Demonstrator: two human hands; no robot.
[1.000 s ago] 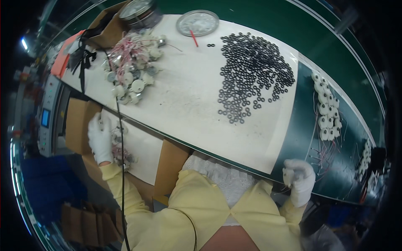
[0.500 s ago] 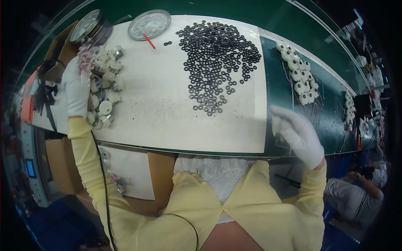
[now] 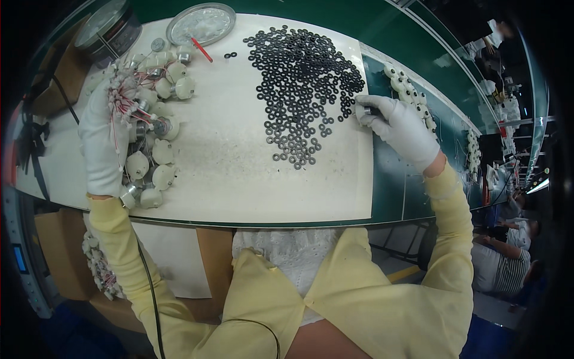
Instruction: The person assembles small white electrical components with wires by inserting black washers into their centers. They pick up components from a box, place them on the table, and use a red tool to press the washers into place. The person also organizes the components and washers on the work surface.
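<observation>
My right hand [image 3: 403, 128], in a white glove, is closed on a small motor [image 3: 363, 112]. It is above the right edge of the white sheet, beside a broad spread of black rings [image 3: 299, 78]. My left hand [image 3: 103, 146], also gloved, lies along the left side of a heap of small motors with off-white caps [image 3: 162, 151]. Red and white wires [image 3: 124, 96] cross the fingers of the left hand, so their grip is hidden. Two rings [image 3: 230, 55] lie apart, near a red stick [image 3: 202, 50].
A round lid with pale grease-like stuff [image 3: 201, 25] and a round tin [image 3: 109, 30] stand at the far left. Rows of white-capped motors [image 3: 406, 90] line the green surface at right. Below the table's left edge, an open carton [image 3: 66, 254] holds more motors.
My right hand has moved forward and left, from the green surface to the edge of the rings. My left hand stays by the heap, whose motors now look more spread. The view has shifted slightly.
</observation>
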